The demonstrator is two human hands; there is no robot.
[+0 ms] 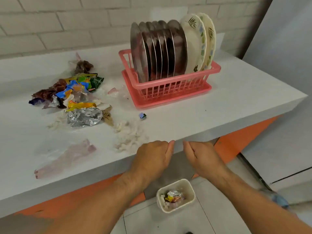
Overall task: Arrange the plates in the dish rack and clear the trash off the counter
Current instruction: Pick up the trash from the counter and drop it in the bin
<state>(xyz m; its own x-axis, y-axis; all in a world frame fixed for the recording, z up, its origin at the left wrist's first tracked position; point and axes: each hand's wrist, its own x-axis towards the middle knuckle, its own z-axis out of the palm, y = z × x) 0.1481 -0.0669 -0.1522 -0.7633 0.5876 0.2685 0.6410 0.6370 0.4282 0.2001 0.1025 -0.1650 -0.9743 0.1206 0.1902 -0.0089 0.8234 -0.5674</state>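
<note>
A pink dish rack (170, 88) stands on the white counter (236, 92) with several steel plates (158, 53) and two patterned white plates (197, 44) upright in it. Crumpled wrappers (70, 88), a foil piece (83, 116), white shreds (128, 137) and clear plastic bags (64, 157) lie on the counter to the left. My left hand (152, 159) and my right hand (204, 157) hover at the counter's front edge, fingers curled, with nothing visible in them. Below them on the floor stands a small white bin (190, 188) with some trash in it.
A small blue scrap (142, 116) lies in front of the rack. A tiled wall runs behind the counter. A white appliance or door (287, 65) stands to the right. The cabinet front below the counter is orange (244, 144).
</note>
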